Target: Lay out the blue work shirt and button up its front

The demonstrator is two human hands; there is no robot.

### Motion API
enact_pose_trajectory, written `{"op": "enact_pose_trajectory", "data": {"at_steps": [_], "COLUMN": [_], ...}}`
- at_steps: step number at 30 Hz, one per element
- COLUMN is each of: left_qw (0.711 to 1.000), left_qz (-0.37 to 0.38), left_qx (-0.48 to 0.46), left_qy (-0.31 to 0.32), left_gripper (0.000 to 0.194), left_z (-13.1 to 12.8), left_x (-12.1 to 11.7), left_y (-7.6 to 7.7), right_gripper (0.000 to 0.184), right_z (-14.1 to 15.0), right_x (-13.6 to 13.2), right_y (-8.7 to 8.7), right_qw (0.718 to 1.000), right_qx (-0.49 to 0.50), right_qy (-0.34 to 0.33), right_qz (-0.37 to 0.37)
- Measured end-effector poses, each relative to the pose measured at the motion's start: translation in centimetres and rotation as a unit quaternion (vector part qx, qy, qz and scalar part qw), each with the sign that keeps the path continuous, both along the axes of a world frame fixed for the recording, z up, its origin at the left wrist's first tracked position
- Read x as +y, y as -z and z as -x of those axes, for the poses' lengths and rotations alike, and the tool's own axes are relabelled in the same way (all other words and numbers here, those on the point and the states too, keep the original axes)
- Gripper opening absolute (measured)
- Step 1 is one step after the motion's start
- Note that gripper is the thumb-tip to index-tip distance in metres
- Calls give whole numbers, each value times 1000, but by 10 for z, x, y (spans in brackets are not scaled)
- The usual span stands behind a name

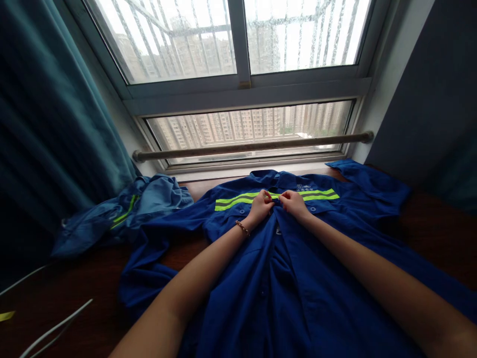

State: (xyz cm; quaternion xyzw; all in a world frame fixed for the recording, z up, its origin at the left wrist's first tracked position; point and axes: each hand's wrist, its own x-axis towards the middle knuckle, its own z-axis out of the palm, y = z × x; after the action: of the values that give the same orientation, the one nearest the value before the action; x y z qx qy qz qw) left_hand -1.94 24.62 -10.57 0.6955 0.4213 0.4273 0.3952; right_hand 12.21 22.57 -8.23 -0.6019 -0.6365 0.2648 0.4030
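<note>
A blue work jacket with a yellow-green reflective band across the chest is spread out, collar toward the window. My left hand pinches one front edge at the band, a beaded bracelet on its wrist. Close beside it, my right hand has its fingers closed on the other front edge. Below both hands the front hangs apart in folds. Whether a button lies between the fingertips is too small to tell. Chest pockets with buttons sit on either side, and small print shows above the right one.
Left of the jacket lies a folded blue garment in clear plastic. A dark wooden surface carries everything. White cords lie at lower left. Ahead are a window with a horizontal rail and, to the left, a teal curtain.
</note>
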Motion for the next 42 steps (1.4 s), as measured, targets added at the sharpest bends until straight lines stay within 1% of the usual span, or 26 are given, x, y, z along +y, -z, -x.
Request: {"op": "enact_pose_trajectory", "data": {"at_steps": [2, 4, 7, 9, 11, 12, 13, 15, 17, 18, 20, 23, 24, 26, 29, 32, 35, 38, 40, 42], "left_qw": [998, 991, 968, 954, 946, 943, 940, 935, 926, 919, 909, 909, 913, 923, 938, 952, 960, 968, 976, 987], "left_qz": [-32, -66, -95, -95, -89, -89, -95, -132, -184, -194, -185, -158, -153, -144, -123, -89, -68, -75, -65, -29], "left_qx": [50, 115, 223, 269, 294, 304, 312, 320, 330, 343, 373, 380, 371, 350, 322, 294, 270, 241, 207, 157], "left_qy": [-9, -30, -72, -91, -101, -104, -102, -74, -19, -2, -10, -60, -69, -65, -34, -6, 20, 18, 13, 19], "left_gripper": [19, 19, 20, 19, 18, 18, 18, 14, 7, 8, 11, 9, 7, 10, 17, 24, 26, 24, 24, 23], "left_z": [1, 3, 6, 4, -1, -4, -8, -13, -11, -8, 3, 24, 29, 36, 40, 42, 44, 44, 41, 38], "left_x": [7, 14, 24, 27, 22, 15, 6, -18, -44, -55, -69, -71, -69, -64, -60, -59, -61, -66, -71, -75], "left_y": [-3, -7, -19, -31, -45, -51, -57, -63, -62, -58, -46, -28, -24, -20, -20, -21, -23, -26, -29, -31], "right_gripper": [10, 11, 25, 31, 34, 34, 34, 33, 31, 30, 29, 32, 33, 32, 28, 28, 27, 24, 24, 26], "right_z": [5, 10, 16, 19, 21, 22, 23, 23, 21, 20, 19, 18, 18, 18, 18, 18, 17, 16, 14, 11], "right_x": [-15, -34, -60, -72, -78, -81, -83, -87, -91, -93, -94, -93, -92, -90, -88, -88, -87, -86, -85, -82], "right_y": [-5, -9, -13, -15, -15, -15, -14, -12, -10, -8, -7, -6, -5, -4, -3, -7, -17, -29, -34, -35], "right_qw": [999, 992, 960, 944, 940, 940, 940, 940, 939, 938, 935, 935, 936, 938, 940, 938, 934, 925, 920, 921], "right_qx": [-38, -118, -277, -329, -341, -342, -341, -339, -340, -343, -350, -350, -347, -340, -335, -345, -355, -363, -367, -355], "right_qy": [-13, -25, -19, -7, 8, 16, 23, 32, 23, 14, 0, 6, 9, 8, -4, -15, -40, -55, -60, -71], "right_qz": [-16, -24, -23, -9, 5, 7, 5, -12, -35, -44, -52, -53, -55, -62, -58, -36, 23, 98, 124, 142]}}
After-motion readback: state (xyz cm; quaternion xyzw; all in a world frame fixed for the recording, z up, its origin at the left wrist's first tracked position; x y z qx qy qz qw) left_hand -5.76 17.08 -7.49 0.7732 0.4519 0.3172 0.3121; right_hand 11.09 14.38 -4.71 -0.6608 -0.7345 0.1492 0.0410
